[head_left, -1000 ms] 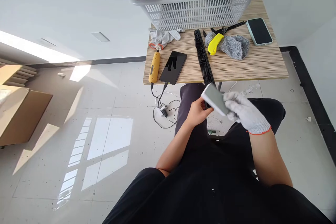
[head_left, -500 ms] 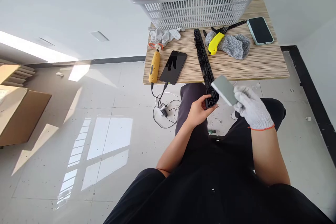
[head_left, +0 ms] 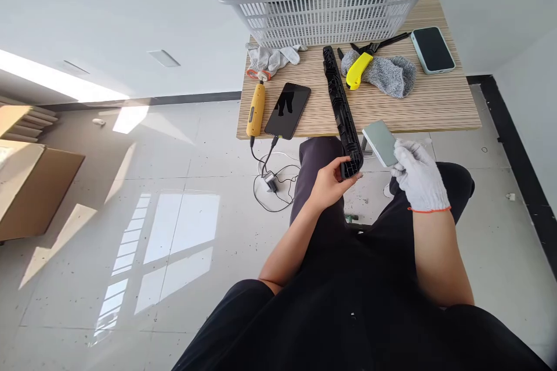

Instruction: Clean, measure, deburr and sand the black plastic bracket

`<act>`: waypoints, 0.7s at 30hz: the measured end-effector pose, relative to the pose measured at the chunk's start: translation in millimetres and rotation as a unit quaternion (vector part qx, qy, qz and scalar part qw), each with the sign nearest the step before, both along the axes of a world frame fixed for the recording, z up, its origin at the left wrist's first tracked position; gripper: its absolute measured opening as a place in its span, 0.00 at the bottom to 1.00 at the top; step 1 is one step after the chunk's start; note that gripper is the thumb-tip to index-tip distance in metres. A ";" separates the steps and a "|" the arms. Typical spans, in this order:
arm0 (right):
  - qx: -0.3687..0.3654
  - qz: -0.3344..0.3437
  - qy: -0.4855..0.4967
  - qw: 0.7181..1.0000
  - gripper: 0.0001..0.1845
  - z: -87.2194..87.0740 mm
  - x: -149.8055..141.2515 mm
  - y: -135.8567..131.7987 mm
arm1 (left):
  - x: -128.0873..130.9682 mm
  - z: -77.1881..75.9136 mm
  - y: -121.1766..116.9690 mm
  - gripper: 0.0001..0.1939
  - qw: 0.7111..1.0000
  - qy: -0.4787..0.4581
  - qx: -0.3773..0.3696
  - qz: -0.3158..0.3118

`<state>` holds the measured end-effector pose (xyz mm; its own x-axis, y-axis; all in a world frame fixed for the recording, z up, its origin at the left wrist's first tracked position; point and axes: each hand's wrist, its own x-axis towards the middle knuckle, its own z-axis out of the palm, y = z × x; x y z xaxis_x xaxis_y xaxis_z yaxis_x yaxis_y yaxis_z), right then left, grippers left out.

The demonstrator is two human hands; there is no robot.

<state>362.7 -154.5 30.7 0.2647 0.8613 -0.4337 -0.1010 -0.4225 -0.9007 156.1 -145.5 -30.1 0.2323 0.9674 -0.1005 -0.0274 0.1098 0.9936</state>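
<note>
My bare left hand (head_left: 329,185) grips the near end of a long black ribbed plastic trim piece (head_left: 342,110). The far end of this piece lies on the table, and its near end sticks out past the front edge above my left thigh. On my right hand (head_left: 418,174) is a white knitted glove with an orange cuff. Its fingers are closed on a flat grey-green rectangular pad (head_left: 382,142) with a pale edge, resembling a sanding sponge. The pad is held to the right of the trim piece, apart from it.
On the wooden table (head_left: 418,119) lie a yellow power tool (head_left: 256,109), a black phone (head_left: 288,111), a white glove (head_left: 272,59), a yellow-handled cutter (head_left: 358,71), a grey knitted item (head_left: 398,76) and another phone (head_left: 432,50). Behind stands a white basket (head_left: 322,14) with black parts. Cables (head_left: 278,188) lie below.
My right hand has moved the pad a little to the right, away from the trim piece. My left hand has stayed in place on the piece.
</note>
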 end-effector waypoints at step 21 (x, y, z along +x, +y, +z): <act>-0.055 0.083 -0.015 0.995 0.17 7.8 1.8 7.9 | -0.3 0.5 -0.1 0.25 1.000 0.000 0.012 -0.007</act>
<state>364.5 -146.6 38.5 0.1373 0.8418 -0.5220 0.0042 -0.5275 -0.8495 155.8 -145.6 -29.6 0.2450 0.9665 -0.0762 -0.0271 0.0854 0.9960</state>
